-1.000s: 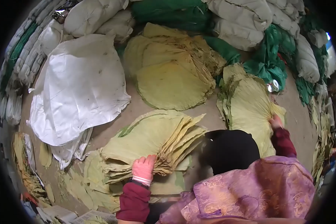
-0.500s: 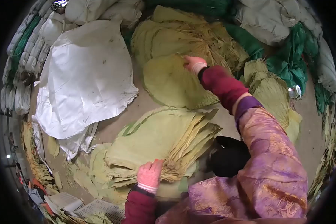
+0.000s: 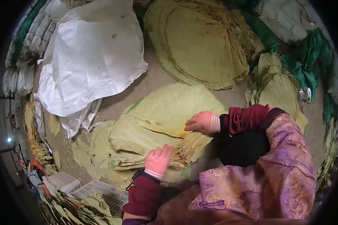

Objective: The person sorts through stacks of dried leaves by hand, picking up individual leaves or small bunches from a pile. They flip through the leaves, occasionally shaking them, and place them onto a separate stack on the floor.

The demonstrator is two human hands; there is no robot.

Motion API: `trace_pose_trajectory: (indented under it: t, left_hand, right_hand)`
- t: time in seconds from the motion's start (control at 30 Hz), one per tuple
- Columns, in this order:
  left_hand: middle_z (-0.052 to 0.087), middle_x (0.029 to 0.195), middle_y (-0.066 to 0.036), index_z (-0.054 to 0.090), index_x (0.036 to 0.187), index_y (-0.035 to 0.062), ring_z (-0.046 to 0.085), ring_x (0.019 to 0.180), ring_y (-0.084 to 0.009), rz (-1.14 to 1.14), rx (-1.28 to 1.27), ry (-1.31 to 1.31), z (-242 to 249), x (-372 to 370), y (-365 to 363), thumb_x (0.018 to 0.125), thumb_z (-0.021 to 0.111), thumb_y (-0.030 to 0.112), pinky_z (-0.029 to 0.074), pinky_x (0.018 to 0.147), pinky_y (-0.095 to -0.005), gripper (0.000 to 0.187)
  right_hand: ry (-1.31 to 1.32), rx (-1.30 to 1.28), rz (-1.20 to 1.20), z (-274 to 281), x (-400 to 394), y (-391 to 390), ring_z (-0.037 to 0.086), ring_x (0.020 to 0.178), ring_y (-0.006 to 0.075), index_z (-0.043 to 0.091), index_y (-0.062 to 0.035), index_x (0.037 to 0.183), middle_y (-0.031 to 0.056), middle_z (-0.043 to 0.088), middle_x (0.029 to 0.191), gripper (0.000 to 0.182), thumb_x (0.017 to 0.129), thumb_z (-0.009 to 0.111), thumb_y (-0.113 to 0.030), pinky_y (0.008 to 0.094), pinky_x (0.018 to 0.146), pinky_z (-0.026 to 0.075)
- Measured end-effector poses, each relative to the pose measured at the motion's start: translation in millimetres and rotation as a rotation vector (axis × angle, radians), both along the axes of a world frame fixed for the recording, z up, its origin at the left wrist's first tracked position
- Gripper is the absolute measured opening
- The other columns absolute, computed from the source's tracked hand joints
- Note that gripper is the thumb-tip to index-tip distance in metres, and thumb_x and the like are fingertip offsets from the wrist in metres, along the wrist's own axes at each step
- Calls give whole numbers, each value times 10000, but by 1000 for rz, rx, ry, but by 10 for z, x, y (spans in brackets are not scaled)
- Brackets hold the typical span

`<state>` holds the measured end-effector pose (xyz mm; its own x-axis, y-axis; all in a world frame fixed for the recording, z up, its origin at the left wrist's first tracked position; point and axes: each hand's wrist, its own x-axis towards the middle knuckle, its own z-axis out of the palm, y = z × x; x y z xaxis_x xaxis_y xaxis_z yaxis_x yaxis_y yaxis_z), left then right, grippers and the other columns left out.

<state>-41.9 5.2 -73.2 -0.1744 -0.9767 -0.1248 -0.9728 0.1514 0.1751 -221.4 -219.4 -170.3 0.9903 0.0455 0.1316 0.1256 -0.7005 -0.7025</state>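
The left hand is pressing flat and open on the near edge of the folded-leaf stack lying on the floor, while the right hand is resting fingers together on the top leaf, which, looking dry and brittle, is probably risking cracking or sliding off if pressed unevenly.

We have the leaf stack at centre frame, a sack upper left, another leaf pile above.

Pink-gloved hands on yellow-green leaves; purple paisley jacket.
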Motion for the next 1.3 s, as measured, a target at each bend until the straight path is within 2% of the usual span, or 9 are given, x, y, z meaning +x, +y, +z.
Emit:
trace_pose_trajectory:
  t: [0.2,0.33,0.4,0.5,0.93,1.0,1.1,1.2,1.3]
  left_hand:
    - [559,957,-42,553,1066,86,522,784,-181,5,-51,-49,-2,19,-5,716,517,163,442,668,-316,360]
    - [527,800,-19,584,1023,85,519,788,-179,5,-39,-10,29,19,-44,707,517,160,440,678,-319,332]
    - [526,806,-15,581,1027,84,516,784,-176,-15,-87,-25,44,5,-52,709,517,159,439,679,-318,334]
    - [538,827,-14,582,1033,87,517,792,-173,-6,-101,-25,49,-4,-76,713,511,164,437,680,-320,337]
    - [571,1073,-74,592,1053,80,558,905,-231,10,-123,13,97,26,-84,701,542,113,464,722,-344,357]
    - [536,1157,-137,581,1058,75,558,949,-283,-47,-345,-21,18,60,-66,695,560,78,482,708,-362,364]
    - [507,1193,-157,557,1120,117,552,940,-283,73,-123,28,137,35,-229,717,560,51,482,674,-369,408]
    - [536,1144,-145,518,1169,92,558,895,-267,54,-223,-44,155,92,-268,709,563,80,469,630,-357,462]
    - [573,1074,-95,506,1177,56,555,837,-236,37,-15,-27,180,98,-336,699,545,85,451,609,-350,481]
  right_hand:
    - [-240,183,76,289,73,10,612,906,272,613,-125,1088,85,621,1048,329,764,623,-68,357,712,510]
    - [-193,273,92,229,151,20,616,944,255,646,-99,1037,99,632,1052,263,783,622,-32,337,767,510]
    - [57,677,-1,112,126,68,619,972,218,676,-75,987,102,654,1019,200,809,620,-5,316,822,501]
    - [209,943,-52,192,173,3,615,986,185,688,-54,964,97,672,977,169,827,610,8,298,866,481]
    - [98,922,165,-161,306,-129,591,1006,165,651,-8,1035,110,645,1062,237,811,598,48,287,885,462]
    - [215,976,151,-159,263,-133,577,1025,153,641,-8,1056,113,638,1084,241,818,608,-8,278,899,442]
    - [344,872,129,-70,298,-191,570,1036,155,628,-4,1076,110,632,1103,259,829,611,-81,272,909,423]
    - [494,961,178,99,371,-267,521,1126,220,594,-20,1140,123,589,1175,284,873,589,-115,329,970,389]
    - [241,705,167,238,388,-621,535,1106,248,573,-36,1175,146,598,1153,414,848,632,-281,328,953,399]
